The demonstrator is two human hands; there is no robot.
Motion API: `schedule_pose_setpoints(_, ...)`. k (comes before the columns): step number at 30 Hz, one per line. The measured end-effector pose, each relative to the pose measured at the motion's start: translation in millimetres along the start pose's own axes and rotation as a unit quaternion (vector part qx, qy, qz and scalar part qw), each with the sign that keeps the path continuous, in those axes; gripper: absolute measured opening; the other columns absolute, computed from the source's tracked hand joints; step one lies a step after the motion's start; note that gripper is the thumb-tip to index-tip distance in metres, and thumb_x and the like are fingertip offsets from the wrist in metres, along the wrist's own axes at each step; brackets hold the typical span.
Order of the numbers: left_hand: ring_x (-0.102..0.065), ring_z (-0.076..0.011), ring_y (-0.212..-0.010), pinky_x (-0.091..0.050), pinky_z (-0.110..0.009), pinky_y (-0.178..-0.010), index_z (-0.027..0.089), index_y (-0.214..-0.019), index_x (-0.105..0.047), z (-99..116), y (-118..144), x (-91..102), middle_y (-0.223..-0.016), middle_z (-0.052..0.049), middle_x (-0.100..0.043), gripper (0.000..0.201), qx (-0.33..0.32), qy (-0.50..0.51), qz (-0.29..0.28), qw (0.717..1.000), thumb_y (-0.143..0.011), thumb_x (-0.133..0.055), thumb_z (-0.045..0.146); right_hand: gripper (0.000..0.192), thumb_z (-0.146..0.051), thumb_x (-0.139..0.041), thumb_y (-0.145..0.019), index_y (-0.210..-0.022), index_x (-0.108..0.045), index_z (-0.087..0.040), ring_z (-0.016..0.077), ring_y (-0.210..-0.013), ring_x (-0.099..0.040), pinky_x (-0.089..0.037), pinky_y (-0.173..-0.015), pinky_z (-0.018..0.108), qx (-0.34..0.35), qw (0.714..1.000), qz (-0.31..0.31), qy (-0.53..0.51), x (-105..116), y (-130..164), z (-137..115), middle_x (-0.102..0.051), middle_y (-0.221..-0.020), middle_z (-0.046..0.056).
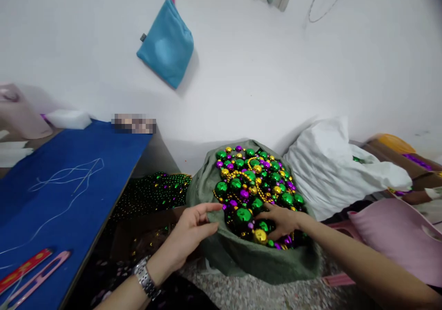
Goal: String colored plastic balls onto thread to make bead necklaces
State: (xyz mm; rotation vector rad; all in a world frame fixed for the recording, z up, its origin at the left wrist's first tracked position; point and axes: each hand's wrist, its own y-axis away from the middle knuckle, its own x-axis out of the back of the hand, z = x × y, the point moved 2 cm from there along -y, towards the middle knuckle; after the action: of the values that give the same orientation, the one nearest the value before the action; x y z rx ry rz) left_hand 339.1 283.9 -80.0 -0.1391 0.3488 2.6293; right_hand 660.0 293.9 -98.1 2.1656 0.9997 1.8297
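A dark green cloth sack stands on the floor, filled with shiny bead necklaces in green, gold and purple, with large and small balls. At the sack's left rim is my left hand, wearing a metal watch. Its thumb and fingers close on the cloth edge. My right hand reaches in from the right and rests among the beads. Its fingers are spread around a large green ball, with some fingertips hidden between beads.
On the left, a blue-covered table holds white thread, a red cutter-like tool and a pink-handled tool. More beads lie beneath. Right are a white sack and pink stool. A blue pouch hangs behind.
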Motion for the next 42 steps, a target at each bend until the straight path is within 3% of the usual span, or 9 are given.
schedule_pose_setpoints(5,-0.056,-0.0157,-0.057,-0.039,-0.026,-0.054,0.017,-0.111,-0.061,-6,-8,15.5,-0.063,0.001,-0.060,0.040,0.001,-0.218,-0.007,0.976,-0.078,-0.053,0.037,0.033,-0.049,-0.063,-0.077,-0.102,-0.069,-0.028,0.0177,-0.082,-0.064,-0.049,-0.074,0.025,0.032,0.999,0.004,0.002,87,-31,2,-0.069,-0.093,-0.001)
schedule_pose_setpoints(11,-0.057,-0.0191,-0.084,-0.042,-0.030,-0.075,0.019,-0.074,-0.067,16,-40,9.5,-0.084,-0.006,-0.062,0.048,-0.146,-0.443,0.161,0.870,-0.091,-0.031,0.045,0.029,-0.037,-0.050,-0.093,-0.112,-0.056,-0.017,0.0177,-0.091,-0.060,-0.049,-0.082,0.039,-0.032,0.983,0.166,0.075,142,-123,1,-0.060,-0.108,0.006)
schedule_pose_setpoints(15,-0.060,-0.0179,-0.081,-0.045,-0.028,-0.073,0.019,-0.073,-0.065,21,-75,-11.7,-0.084,-0.006,-0.063,0.051,-0.161,-0.547,0.037,0.821,-0.093,-0.025,0.042,0.028,-0.033,-0.052,-0.092,-0.116,-0.054,-0.018,0.0191,-0.097,-0.059,-0.049,-0.084,0.040,-0.046,0.975,0.190,0.107,145,-173,7,-0.056,-0.116,0.007)
schedule_pose_setpoints(20,-0.063,-0.0306,-0.078,-0.050,-0.038,-0.061,0.017,-0.078,-0.070,-6,-97,-11.8,-0.090,-0.014,-0.064,0.019,-0.051,-0.681,-0.102,0.724,-0.065,-0.064,0.030,0.033,-0.032,-0.053,-0.091,-0.121,-0.051,-0.018,0.0219,-0.105,-0.055,-0.047,-0.087,0.043,-0.090,0.966,0.212,0.120,153,-223,23,-0.051,-0.124,0.008)
schedule_pose_setpoints(23,-0.064,-0.0339,-0.076,-0.051,-0.040,-0.057,0.013,-0.074,-0.070,-24,-103,0.4,-0.100,-0.020,-0.061,0.020,-0.009,-0.699,-0.090,0.709,-0.054,-0.071,0.017,0.034,-0.031,-0.054,-0.091,-0.121,-0.050,-0.017,0.0219,-0.103,-0.056,-0.048,-0.085,0.043,-0.118,0.967,0.194,0.114,151,-239,35,-0.052,-0.122,0.008)
schedule_pose_setpoints(28,-0.065,-0.0315,-0.077,-0.051,-0.043,-0.062,0.011,-0.097,-0.062,-38,-120,10.8,-0.091,-0.019,-0.063,0.034,-0.005,-0.687,-0.017,0.727,-0.081,-0.050,0.038,0.030,-0.031,-0.053,-0.091,-0.118,-0.053,-0.017,0.0197,-0.098,-0.058,-0.049,-0.083,0.040,-0.091,0.982,0.135,0.093,134,-240,60,-0.055,-0.118,0.007)
schedule_pose_setpoints(32,-0.059,-0.0312,-0.095,-0.050,-0.042,-0.074,0.011,-0.108,-0.050,-42,-133,8.6,-0.100,-0.018,-0.060,0.032,-0.034,-0.677,0.033,0.735,-0.084,-0.046,0.031,0.031,-0.031,-0.053,-0.091,-0.119,-0.052,-0.018,0.0207,-0.101,-0.057,-0.048,-0.085,0.042,-0.061,0.989,0.119,0.067,127,-243,68,-0.053,-0.121,0.008)
schedule_pose_setpoints(37,-0.063,-0.0269,-0.085,-0.052,-0.035,-0.069,0.011,-0.118,-0.041,-49,-142,20.5,-0.098,-0.014,-0.061,0.050,-0.032,-0.682,0.005,0.731,-0.071,-0.059,0.011,0.027,-0.030,-0.052,-0.092,-0.117,-0.054,-0.020,0.0200,-0.102,-0.056,-0.047,-0.087,0.041,0.021,0.992,0.119,0.024,127,-248,54,-0.053,-0.123,0.008)
schedule_pose_setpoints(42,-0.064,-0.0226,-0.080,-0.051,-0.031,-0.065,0.018,-0.120,-0.043,-42,-136,38.0,-0.099,-0.011,-0.059,0.054,-0.030,-0.686,-0.025,0.726,-0.070,-0.052,0.002,0.034,-0.031,-0.055,-0.090,-0.121,-0.050,-0.017,0.0182,-0.090,-0.061,-0.051,-0.079,0.038,0.092,0.985,0.146,-0.016,128,-199,56,-0.058,-0.111,0.006)
